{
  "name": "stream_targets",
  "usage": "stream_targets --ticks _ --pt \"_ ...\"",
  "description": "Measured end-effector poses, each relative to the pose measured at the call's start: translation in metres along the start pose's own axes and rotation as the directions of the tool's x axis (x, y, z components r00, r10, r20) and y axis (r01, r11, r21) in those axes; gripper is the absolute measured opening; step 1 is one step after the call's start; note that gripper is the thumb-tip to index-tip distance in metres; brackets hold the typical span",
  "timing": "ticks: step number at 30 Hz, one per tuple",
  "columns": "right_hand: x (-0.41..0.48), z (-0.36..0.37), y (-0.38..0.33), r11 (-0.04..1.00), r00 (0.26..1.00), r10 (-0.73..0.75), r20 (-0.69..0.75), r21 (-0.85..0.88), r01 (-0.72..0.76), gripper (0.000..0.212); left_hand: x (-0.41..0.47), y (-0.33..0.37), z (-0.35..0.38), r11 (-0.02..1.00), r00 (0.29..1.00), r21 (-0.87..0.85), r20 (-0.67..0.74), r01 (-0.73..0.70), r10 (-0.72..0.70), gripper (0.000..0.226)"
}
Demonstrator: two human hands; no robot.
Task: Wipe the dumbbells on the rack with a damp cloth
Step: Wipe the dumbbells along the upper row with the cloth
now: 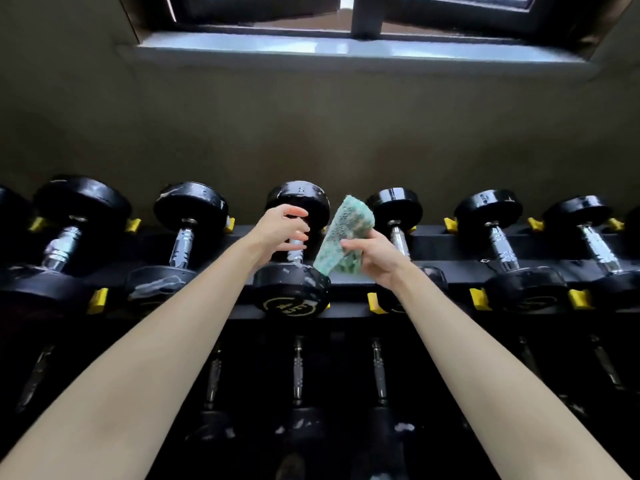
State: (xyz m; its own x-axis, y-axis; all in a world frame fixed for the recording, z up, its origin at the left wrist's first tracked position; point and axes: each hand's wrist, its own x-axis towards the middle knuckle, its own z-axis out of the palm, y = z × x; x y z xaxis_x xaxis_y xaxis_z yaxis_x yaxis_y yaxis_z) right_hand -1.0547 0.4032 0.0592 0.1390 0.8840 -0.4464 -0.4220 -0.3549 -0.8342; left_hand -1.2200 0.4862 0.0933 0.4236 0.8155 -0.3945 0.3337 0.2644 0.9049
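Note:
A black dumbbell (pixel 292 289) with a chrome handle lies in the middle of the top row of the rack (pixel 460 268). My left hand (pixel 280 233) curls around its handle, fingers and thumb not quite closed on it. My right hand (pixel 372 256) grips a folded green-and-white cloth (pixel 341 237) just right of that dumbbell, between it and the neighbouring dumbbell (pixel 394 209). The cloth stands upright and touches neither handle.
Several more black dumbbells line the top row, such as one at the left (pixel 187 237) and one at the right (pixel 498 237), parted by yellow stops (pixel 478 298). A lower row of dumbbells (pixel 298 372) sits in shadow. A wall and window sill (pixel 346 50) rise behind.

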Motion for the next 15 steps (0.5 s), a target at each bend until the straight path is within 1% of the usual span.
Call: stream_targets --ticks 2,3,5,7,8,9,11,13,15 --pt "0.003 -0.003 0.023 0.986 0.974 -0.015 -0.227 -0.163 -0.023 0.044 0.005 -0.018 -0.010 0.998 0.990 -0.017 -0.126 0.056 -0.058 0.020" --pt "0.005 -0.005 0.036 0.979 0.947 -0.020 -0.320 -0.198 -0.047 0.045 0.007 -0.029 -0.015 0.996 0.982 -0.011 -0.171 0.083 -0.084 0.020" --pt "0.009 -0.010 0.060 0.974 0.894 -0.006 -0.447 -0.204 -0.096 0.048 0.015 -0.053 -0.026 0.991 0.962 0.068 -0.256 0.112 -0.091 0.020" --pt "0.011 -0.012 0.079 0.972 0.844 0.023 -0.536 -0.185 -0.144 0.049 0.016 -0.072 -0.035 0.971 0.942 0.211 -0.332 0.113 -0.038 0.025" --pt "0.011 -0.014 0.087 0.971 0.819 0.033 -0.573 -0.174 -0.161 0.049 0.013 -0.079 -0.037 0.964 0.947 0.254 -0.322 0.085 0.002 0.029" --pt "0.012 -0.015 0.093 0.969 0.798 0.033 -0.601 -0.177 -0.173 0.049 0.012 -0.085 -0.039 0.961 0.962 0.273 -0.268 0.034 0.043 0.032" --pt "0.013 -0.016 0.103 0.966 0.792 0.044 -0.608 -0.178 -0.190 0.051 0.005 -0.091 -0.037 0.948 0.990 0.308 -0.090 -0.079 0.111 0.038" --pt "0.016 -0.014 0.110 0.971 0.816 0.088 -0.572 -0.132 -0.198 0.050 -0.004 -0.090 -0.033 0.893 0.989 0.427 0.087 -0.143 0.117 0.040" --pt "0.019 -0.010 0.116 0.969 0.836 0.139 -0.532 -0.101 -0.226 0.047 -0.011 -0.089 -0.031 0.841 0.979 0.510 0.177 -0.181 0.103 0.043"
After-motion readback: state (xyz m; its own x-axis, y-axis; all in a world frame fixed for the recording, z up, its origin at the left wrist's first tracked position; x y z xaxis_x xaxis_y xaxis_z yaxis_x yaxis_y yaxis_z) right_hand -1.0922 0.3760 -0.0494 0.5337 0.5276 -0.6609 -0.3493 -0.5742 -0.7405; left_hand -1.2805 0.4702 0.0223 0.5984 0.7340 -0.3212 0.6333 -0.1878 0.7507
